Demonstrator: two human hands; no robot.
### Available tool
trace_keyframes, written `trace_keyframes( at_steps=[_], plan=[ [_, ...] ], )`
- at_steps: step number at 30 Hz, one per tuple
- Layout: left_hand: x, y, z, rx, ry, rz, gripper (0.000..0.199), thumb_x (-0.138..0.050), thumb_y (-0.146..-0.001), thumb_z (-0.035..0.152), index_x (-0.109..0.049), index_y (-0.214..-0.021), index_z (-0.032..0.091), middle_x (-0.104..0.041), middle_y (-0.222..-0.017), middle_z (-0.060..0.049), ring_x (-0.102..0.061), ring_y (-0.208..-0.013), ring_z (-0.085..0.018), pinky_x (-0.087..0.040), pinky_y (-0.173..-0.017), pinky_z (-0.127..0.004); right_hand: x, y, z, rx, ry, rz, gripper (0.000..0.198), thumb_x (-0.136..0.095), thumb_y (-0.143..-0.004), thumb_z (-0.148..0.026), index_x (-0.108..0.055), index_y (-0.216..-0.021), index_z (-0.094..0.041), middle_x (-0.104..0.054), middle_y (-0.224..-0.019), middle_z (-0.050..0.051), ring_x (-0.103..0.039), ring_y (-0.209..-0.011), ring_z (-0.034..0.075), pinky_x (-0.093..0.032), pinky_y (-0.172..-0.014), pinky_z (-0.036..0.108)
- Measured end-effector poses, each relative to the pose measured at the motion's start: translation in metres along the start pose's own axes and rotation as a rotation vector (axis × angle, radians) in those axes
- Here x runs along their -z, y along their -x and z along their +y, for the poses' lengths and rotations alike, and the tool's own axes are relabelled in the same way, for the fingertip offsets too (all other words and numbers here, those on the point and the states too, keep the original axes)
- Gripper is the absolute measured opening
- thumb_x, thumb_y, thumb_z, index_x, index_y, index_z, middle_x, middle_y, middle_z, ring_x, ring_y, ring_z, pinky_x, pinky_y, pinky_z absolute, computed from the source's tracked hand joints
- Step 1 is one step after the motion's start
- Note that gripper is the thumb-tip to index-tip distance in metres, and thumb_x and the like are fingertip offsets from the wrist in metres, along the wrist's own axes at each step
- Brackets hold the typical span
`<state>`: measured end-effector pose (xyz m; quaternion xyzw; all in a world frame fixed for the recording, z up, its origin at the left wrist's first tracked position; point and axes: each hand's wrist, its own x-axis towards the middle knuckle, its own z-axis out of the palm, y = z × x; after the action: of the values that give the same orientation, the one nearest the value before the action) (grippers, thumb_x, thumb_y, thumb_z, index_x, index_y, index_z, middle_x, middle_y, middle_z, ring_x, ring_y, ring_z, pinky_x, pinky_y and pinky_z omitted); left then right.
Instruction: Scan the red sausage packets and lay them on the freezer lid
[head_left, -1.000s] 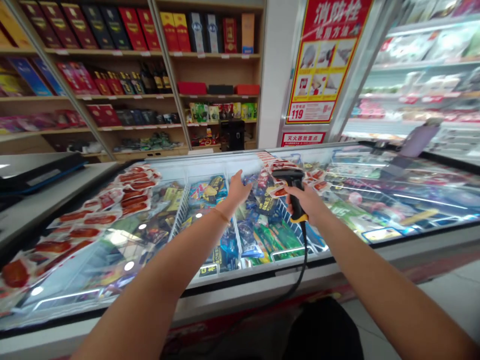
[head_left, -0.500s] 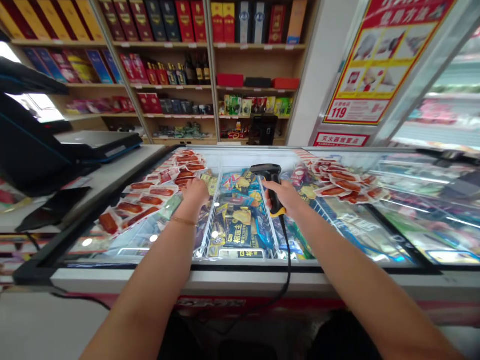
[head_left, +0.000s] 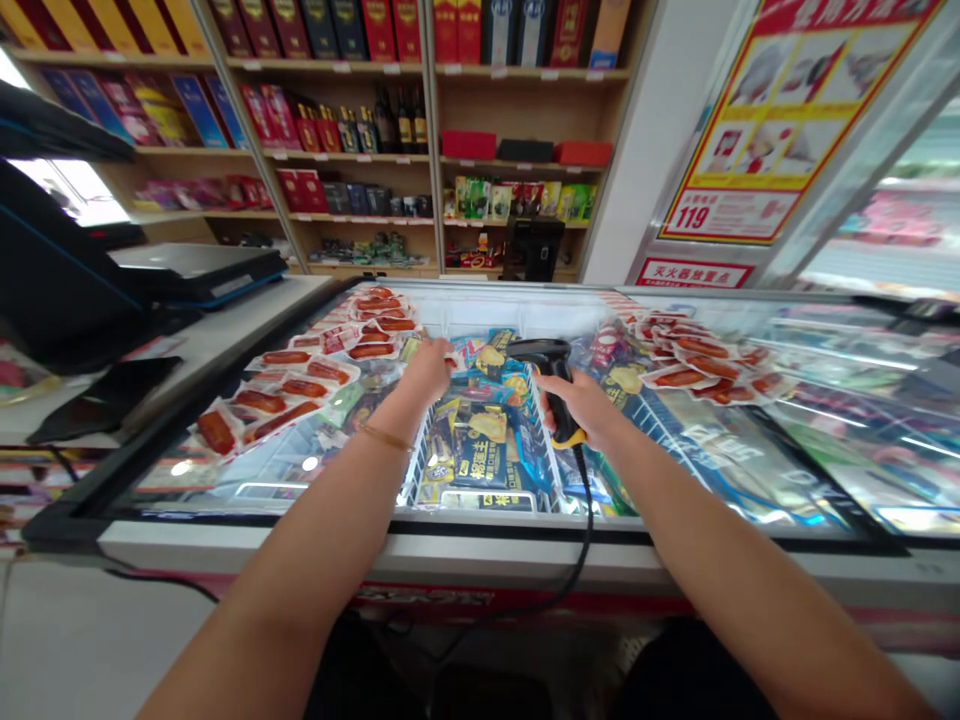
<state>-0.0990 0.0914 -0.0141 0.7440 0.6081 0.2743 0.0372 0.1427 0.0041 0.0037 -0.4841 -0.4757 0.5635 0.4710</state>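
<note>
Grasping the scanner [head_left: 561,364] in the right hand [head_left: 589,405] and, at its nine o'clock, a mostly hidden pack [head_left: 454,361] in the left hand [head_left: 426,371], perhaps risking dropping the pack through loose pinching or snagging the six-o'clock cord [head_left: 587,515] on the freezer [head_left: 480,548].

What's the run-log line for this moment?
left hand: over freezer, grip unclear | right hand: holding corded scanner | sausage packs: two groups, left and right

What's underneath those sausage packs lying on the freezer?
The sausage packs rest on the glass freezer top. Bagged foods show inside nearby, but whatever lies directly beneath the packs is covered.
</note>
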Motion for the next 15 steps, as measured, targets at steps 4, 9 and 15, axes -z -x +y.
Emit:
trace_keyframes(
  at_steps=[4,9,15],
  plan=[
    [-0.003,0.000,0.018,-0.140,0.134,0.080,0.032,-0.059,-0.082,0.023,-0.063,-0.113,0.017,-0.063,-0.112,-0.011,-0.062,-0.102,-0.022,-0.047,-0.098,-0.036,-0.002,0.005,-0.001,0.000,0.040,-0.026,0.018,-0.067,-0.079,-0.030,-0.052,-0.083,-0.019,-0.055,-0.050,-0.004,-0.051,-0.035,0.012,-0.040,-0.032,0.023],
    [-0.004,-0.003,-0.004,-0.041,0.124,0.072,0.042,-0.059,-0.083,0.032,-0.060,-0.121,0.014,-0.064,-0.118,-0.015,-0.058,-0.114,-0.026,-0.044,-0.102,-0.042,-0.001,0.007,-0.003,0.000,-0.001,0.001,0.020,-0.068,-0.078,-0.032,-0.052,-0.080,-0.020,-0.055,-0.049,-0.004,-0.050,-0.034,0.012,-0.040,-0.033,0.022],
    [-0.020,0.001,0.019,-0.242,0.115,-0.144,0.060,-0.055,-0.087,0.035,-0.042,-0.145,0.026,-0.044,-0.150,-0.011,-0.039,-0.139,-0.029,-0.031,-0.113,-0.049,-0.002,0.008,-0.005,0.009,-0.040,0.014,0.022,-0.070,-0.076,-0.032,-0.052,-0.081,-0.020,-0.056,-0.050,-0.004,-0.050,-0.034,0.012,-0.041,-0.034,0.022]
  ],
)
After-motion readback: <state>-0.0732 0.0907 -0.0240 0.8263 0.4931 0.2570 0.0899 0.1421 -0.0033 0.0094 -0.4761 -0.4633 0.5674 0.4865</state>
